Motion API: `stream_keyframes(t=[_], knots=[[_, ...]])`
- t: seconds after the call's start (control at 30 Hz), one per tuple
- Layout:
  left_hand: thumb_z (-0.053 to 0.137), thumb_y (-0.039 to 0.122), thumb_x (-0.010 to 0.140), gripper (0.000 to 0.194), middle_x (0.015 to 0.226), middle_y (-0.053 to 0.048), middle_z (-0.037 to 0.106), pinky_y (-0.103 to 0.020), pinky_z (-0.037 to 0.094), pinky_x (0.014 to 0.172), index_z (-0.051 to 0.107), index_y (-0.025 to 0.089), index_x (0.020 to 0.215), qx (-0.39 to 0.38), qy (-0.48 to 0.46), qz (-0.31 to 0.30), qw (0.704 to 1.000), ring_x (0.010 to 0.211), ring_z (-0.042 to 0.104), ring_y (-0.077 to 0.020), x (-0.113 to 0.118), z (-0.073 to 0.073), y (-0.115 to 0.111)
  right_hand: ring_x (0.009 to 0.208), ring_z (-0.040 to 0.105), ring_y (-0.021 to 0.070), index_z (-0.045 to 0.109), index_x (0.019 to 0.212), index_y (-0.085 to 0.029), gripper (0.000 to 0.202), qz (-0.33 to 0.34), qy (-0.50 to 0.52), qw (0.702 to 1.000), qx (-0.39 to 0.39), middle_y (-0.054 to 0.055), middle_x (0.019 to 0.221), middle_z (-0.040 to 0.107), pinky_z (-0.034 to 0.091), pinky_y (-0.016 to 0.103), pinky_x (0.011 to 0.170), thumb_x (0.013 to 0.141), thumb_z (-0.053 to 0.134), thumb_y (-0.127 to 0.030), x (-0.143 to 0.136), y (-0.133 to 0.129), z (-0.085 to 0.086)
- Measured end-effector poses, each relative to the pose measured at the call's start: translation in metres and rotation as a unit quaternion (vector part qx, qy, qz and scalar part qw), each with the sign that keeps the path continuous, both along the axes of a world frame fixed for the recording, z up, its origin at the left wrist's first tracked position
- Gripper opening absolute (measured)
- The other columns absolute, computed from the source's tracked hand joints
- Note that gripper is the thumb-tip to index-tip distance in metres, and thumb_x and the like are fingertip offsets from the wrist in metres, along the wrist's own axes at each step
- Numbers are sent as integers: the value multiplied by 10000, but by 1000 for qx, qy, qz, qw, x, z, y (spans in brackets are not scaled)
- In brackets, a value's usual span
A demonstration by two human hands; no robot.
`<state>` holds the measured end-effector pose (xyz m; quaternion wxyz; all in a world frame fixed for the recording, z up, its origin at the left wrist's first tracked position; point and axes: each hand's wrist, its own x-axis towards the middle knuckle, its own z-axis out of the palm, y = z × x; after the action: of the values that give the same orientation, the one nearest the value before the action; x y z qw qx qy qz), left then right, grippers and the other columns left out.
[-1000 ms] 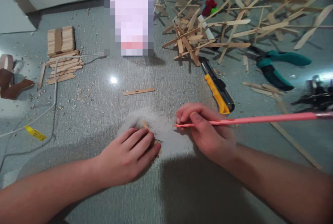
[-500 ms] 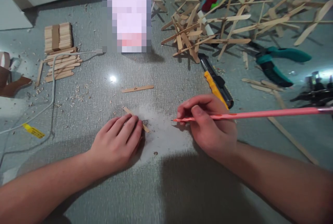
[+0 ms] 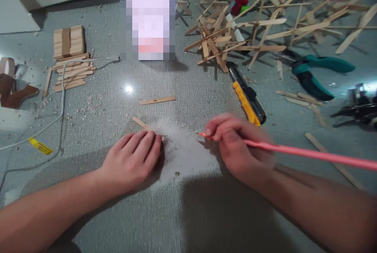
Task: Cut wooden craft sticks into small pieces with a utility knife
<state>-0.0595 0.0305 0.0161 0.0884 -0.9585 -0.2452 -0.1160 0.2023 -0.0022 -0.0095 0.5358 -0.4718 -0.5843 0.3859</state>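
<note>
My left hand [image 3: 131, 158] rests on the mat, fingers together and bent over a wooden craft stick [image 3: 140, 122]. The stick's upper left end sticks out past the fingertips; most of the rest is covered. A long pink pencil [image 3: 306, 152] is gripped in my right hand [image 3: 240, 143], its point facing left toward my left hand, apart from the stick. That hand is slightly blurred. Between the hands lies a patch of pale dust [image 3: 185, 151]. Beyond them sits another craft stick [image 3: 158, 100] with a small dark slot in its middle.
Bundled craft sticks [image 3: 69, 42] and loose ones lie at the left beside a white cable [image 3: 63, 88]. Joined sticks [image 3: 216, 45] spread across the back right. A yellow utility knife [image 3: 246, 98], teal pliers [image 3: 316, 72] and a blurred black object [image 3: 356, 106] are at the right.
The craft stick under my left hand has shifted up and left. The pencil's far end has swung lower, and my right hand has moved slightly right.
</note>
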Motion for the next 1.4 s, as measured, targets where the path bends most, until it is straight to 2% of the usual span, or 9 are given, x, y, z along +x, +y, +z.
stream_keyframes(t=[0.13, 0.2, 0.43, 0.57, 0.87, 1.1, 1.4], knots=[[663, 289, 932, 340, 1190, -134, 738, -386, 587, 765, 691, 77, 1197, -2, -4, 28, 1000, 1020, 721, -288, 1, 1, 1, 714, 618, 114, 547, 850, -225, 141, 116, -130, 979, 102, 16, 830, 649, 502, 253, 622, 914, 555, -100, -1, -1, 11], [655, 289, 935, 342, 1214, -153, 727, -399, 598, 786, 691, 71, 1197, -1, 4, 40, 999, 1050, 718, -309, 1, 0, 2, 711, 626, 117, 543, 878, -226, 143, 154, -162, 967, 119, 22, 832, 652, 514, 241, 609, 871, 607, -99, -5, 0, 12], [639, 227, 938, 272, 1167, -167, 745, -378, 618, 758, 714, 62, 1141, 7, 0, 12, 1000, 991, 747, -294, 1, 1, 1, 639, 563, 116, 471, 792, -251, 249, 108, -202, 971, 62, -21, 730, 595, 450, 251, 564, 767, 604, -41, -14, 3, 4], [638, 198, 932, 251, 1146, -183, 749, -369, 626, 738, 720, 44, 1113, 5, -6, -11, 1000, 974, 757, -292, 1, 2, 0, 607, 548, 125, 436, 752, -252, 258, 97, -211, 972, 37, -22, 702, 592, 426, 271, 542, 755, 602, -55, -12, 3, 5], [532, 144, 933, 269, 1104, -181, 763, -363, 653, 759, 724, 22, 1076, -41, -32, -124, 991, 1009, 756, -309, -2, 6, -8, 599, 549, 109, 426, 740, -245, 266, 96, -224, 969, 39, -29, 703, 596, 420, 250, 542, 740, 609, -51, -12, 3, 4], [474, 136, 956, 295, 1123, -187, 756, -351, 653, 795, 720, 21, 1072, -46, -25, -142, 988, 1053, 745, -299, 0, 7, -6, 603, 548, 110, 425, 737, -243, 275, 93, -222, 970, 29, -32, 714, 598, 417, 256, 548, 724, 613, -43, -11, 2, 3], [482, 129, 964, 282, 1135, -178, 756, -336, 640, 713, 718, 26, 1079, -49, -23, -135, 989, 1053, 745, -296, 1, 5, -6, 591, 551, 116, 428, 738, -250, 273, 92, -210, 973, 26, -32, 708, 599, 417, 264, 538, 736, 615, -51, -11, 1, 2]])
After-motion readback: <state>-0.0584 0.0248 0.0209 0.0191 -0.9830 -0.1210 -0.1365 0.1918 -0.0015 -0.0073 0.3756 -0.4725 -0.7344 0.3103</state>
